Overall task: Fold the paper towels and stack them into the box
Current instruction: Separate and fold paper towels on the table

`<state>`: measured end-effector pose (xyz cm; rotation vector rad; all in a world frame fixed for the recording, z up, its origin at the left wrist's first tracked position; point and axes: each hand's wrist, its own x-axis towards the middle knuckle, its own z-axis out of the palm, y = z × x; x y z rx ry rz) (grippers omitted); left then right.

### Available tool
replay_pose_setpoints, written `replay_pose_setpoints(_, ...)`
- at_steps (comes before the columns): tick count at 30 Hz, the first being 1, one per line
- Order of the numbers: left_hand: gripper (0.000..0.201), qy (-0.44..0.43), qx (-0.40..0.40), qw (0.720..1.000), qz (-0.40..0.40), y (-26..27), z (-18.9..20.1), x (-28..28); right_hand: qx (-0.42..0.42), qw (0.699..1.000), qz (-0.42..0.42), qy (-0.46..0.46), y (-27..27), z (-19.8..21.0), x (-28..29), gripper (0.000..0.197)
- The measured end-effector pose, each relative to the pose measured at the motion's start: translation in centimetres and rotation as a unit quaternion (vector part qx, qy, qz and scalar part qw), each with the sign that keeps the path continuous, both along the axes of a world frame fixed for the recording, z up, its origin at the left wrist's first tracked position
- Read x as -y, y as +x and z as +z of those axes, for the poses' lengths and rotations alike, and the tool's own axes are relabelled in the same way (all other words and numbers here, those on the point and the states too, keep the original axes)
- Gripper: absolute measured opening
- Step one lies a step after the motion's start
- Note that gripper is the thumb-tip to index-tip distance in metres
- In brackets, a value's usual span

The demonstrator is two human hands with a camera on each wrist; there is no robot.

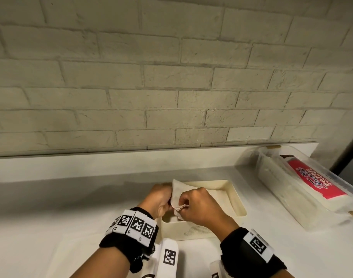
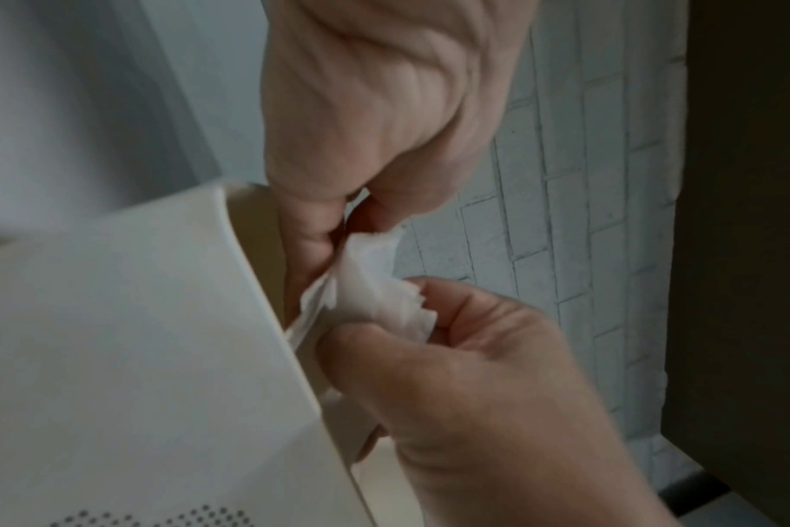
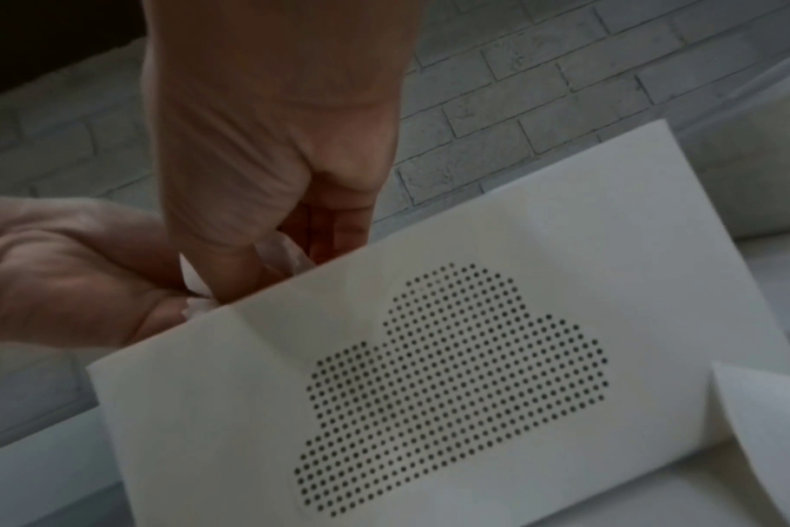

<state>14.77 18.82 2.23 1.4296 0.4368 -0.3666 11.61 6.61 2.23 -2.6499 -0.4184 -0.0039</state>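
Note:
A crumpled white paper towel hangs over the near left corner of the cream box, held between both hands. My left hand grips its left side with curled fingers. My right hand pinches its lower edge between thumb and forefinger. In the left wrist view, the left hand and right hand pinch the towel just above the box rim. The right wrist view shows the right hand and left hand behind the box wall, which has a dotted cloud pattern.
A clear plastic container holding a pack with a red label lies at the right on the white counter. A brick wall stands behind. A loose white sheet curls up in front of the box.

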Motion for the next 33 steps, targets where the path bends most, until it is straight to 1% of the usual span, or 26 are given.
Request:
replay_pose_setpoints(1, 0.023, -0.017, -0.002, 1.0, 0.004, 0.0, 0.1, 0.0, -0.001, 1.0, 0.003, -0.006, 0.1, -0.2, -0.1, 0.017)
replay_pose_setpoints(2, 0.024, -0.039, -0.002, 0.999, -0.001, -0.2, 0.2, 0.1, -0.005, 1.0, 0.003, -0.013, 0.1, -0.3, -0.1, 0.017)
replay_pose_setpoints(3, 0.034, -0.049, -0.005, 0.999, -0.01, -0.3, 0.3, 0.2, -0.008, 1.0, 0.005, -0.02, 0.1, -0.4, -0.1, 0.019)
replay_pose_setpoints(4, 0.04, -0.035, -0.005, 0.999, -0.027, -0.3, 0.2, 0.2, -0.015, 0.999, 0.007, -0.028, 0.1, -0.5, 0.0, 0.02)
replay_pose_setpoints(5, 0.037, 0.012, 0.01, 0.999, -0.043, -0.3, 0.0, 0.3, -0.024, 0.999, 0.01, -0.034, 0.0, -0.5, 0.1, 0.023)
replay_pose_setpoints(7, 0.014, 0.122, 0.079, 0.987, -0.065, -0.6, -0.5, 0.3, -0.043, 0.999, 0.005, -0.014, 0.1, -0.1, 0.8, 0.03)
replay_pose_setpoints(8, 0.008, 0.169, 0.118, 0.976, -0.075, -0.6, -0.7, 0.3, -0.047, 0.999, -0.005, 0.012, 0.3, 0.3, 1.3, 0.036)
replay_pose_setpoints(9, 0.011, 0.202, 0.152, 0.963, -0.089, -0.7, -0.7, 0.3, -0.038, 0.999, -0.017, 0.031, 0.7, 0.7, 2.0, 0.045)
replay_pose_setpoints(11, 0.018, 0.23, 0.198, 0.946, -0.109, -0.8, -0.5, 0.4, -0.024, 0.998, -0.041, 0.032, 1.5, 1.7, 3.4, 0.058)
replay_pose_setpoints(12, 0.02, 0.232, 0.216, 0.941, -0.12, -0.9, -0.3, 0.5, -0.05, 0.996, -0.051, 0.055, 1.7, 2.2, 4.1, 0.063)
replay_pose_setpoints(14, 0.019, 0.219, 0.235, 0.938, -0.129, -1.1, 0.1, 0.6, -0.134, 0.983, -0.05, 0.116, 2.2, 2.8, 5.2, 0.072)
replay_pose_setpoints(15, 0.017, 0.211, 0.243, 0.938, -0.126, -1.2, 0.4, 0.7, -0.153, 0.981, -0.045, 0.113, 2.4, 2.8, 5.6, 0.072)
replay_pose_setpoints(16, 0.014, 0.206, 0.25, 0.939, -0.12, -1.3, 0.5, 0.6, -0.157, 0.984, -0.042, 0.079, 2.7, 2.8, 5.9, 0.068)
replay_pose_setpoints(18, 0.012, 0.199, 0.255, 0.94, -0.105, -1.4, 0.7, 0.4, -0.157, 0.987, -0.043, -0.003, 2.9, 2.9, 6.4, 0.053)
replay_pose_setpoints(19, 0.013, 0.194, 0.253, 0.943, -0.095, -1.3, 0.6, 0.3, -0.161, 0.985, -0.042, -0.043, 3.0, 3.1, 6.7, 0.049)
replay_pose_setpoints(21, 0.016, 0.172, 0.242, 0.953, -0.067, -1.3, 0.5, 0.1, -0.18, 0.978, -0.041, -0.098, 3.2, 3.7, 7.7, 0.047)
replay_pose_setpoints(23, 0.023, 0.173, 0.231, 0.957, -0.033, -1.3, 0.4, -0.1, -0.197, 0.974, -0.056, -0.095, 3.4, 4.2, 8.8, 0.041)
replay_pose_setpoints(24, 0.028, 0.19, 0.226, 0.955, -0.021, -1.4, 0.4, 0.0, -0.194, 0.975, -0.07, -0.08, 3.4, 4.3, 9.3, 0.037)
replay_pose_setpoints(26, 0.039, 0.251, 0.218, 0.943, -0.029, -1.5, 0.4, 0.1, -0.177, 0.978, -0.111, -0.025, 3.7, 4.0, 10.0, 0.035)
replay_pose_setpoints(29, 0.055, 0.366, 0.184, 0.908, -0.089, -1.6, 0.3, 0.8, -0.179, 0.967, -0.171, 0.067, 4.0, 2.8, 10.1, 0.039)
replay_pose_setpoints(31, 0.058, 0.422, 0.163, 0.884, -0.12, -1.4, -0.1, 1.3, -0.157, 0.962, -0.206, 0.085, 4.0, 2.2, 9.9, 0.042)
replay_pose_setpoints(33, 0.06, 0.477, 0.157, 0.851, -0.152, -1.4, -0.6, 1.7, -0.136, 0.962, -0.225, 0.077, 4.0, 1.9, 9.5, 0.045)
